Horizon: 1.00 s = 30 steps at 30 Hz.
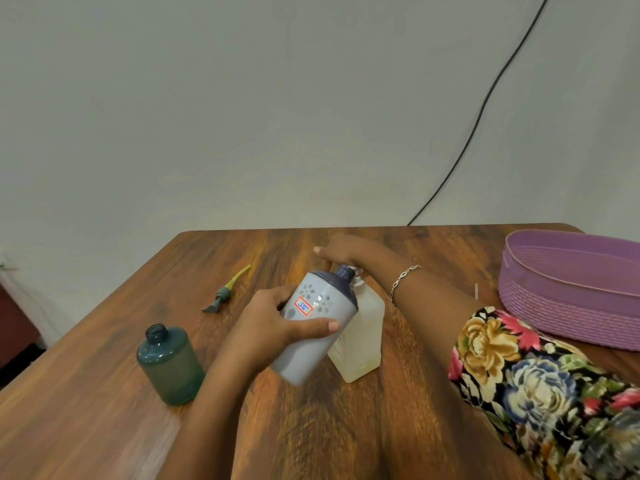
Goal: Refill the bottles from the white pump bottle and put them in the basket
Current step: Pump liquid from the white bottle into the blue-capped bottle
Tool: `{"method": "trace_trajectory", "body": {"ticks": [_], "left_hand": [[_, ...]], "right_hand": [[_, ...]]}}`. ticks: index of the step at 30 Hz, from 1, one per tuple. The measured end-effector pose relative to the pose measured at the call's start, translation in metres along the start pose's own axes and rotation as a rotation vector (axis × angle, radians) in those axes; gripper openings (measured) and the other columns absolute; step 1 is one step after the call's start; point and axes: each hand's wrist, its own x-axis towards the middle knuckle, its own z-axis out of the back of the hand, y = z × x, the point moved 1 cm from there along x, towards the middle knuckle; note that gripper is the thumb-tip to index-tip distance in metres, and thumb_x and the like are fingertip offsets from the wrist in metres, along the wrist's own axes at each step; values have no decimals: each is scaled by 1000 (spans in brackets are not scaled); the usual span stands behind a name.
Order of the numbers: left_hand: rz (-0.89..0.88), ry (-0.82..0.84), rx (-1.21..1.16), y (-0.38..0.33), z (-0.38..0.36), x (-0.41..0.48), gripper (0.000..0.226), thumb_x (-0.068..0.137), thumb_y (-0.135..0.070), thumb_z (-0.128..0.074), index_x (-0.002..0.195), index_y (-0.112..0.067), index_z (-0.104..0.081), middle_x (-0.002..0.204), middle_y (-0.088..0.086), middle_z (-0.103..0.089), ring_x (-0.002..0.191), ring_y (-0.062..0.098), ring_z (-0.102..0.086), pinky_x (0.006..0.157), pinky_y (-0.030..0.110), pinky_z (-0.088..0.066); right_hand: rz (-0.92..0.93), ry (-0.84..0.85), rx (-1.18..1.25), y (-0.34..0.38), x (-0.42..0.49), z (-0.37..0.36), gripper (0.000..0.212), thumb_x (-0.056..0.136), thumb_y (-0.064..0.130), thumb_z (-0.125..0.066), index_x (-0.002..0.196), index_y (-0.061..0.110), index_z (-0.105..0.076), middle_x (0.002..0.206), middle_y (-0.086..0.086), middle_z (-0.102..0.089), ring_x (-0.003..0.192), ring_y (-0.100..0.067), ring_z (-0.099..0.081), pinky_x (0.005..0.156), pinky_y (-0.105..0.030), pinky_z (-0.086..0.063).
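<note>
My left hand [273,323] grips a grey bottle [313,327] with a dark blue shoulder, a flower pattern and a red-edged label, tilted with its open neck against the top of the white pump bottle [363,334]. My right hand [341,252] lies over the pump head, which it hides; its fingers are blurred. An uncapped teal bottle [171,363] stands at the left. The purple basket [568,292] sits at the right edge of the table.
A teal pump head with a yellow tube [227,289] lies on the wooden table [311,427] behind the teal bottle. A black cable [485,102] runs down the wall to the table's back edge.
</note>
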Motion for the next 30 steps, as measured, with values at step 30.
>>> {"method": "trace_trajectory", "body": {"ticks": [30], "left_hand": [[-24,-11,-28,-7,6,3,51,45,-47,-80,84,-15,-69,74,-3,-71,63,9,-67,54,21,-50]], "right_hand": [[28,-78,224,-3,5,11,50,102,36,-30,109,-1,-64,122,-17,-60,95,-22,-51,82,-29,-37]]}}
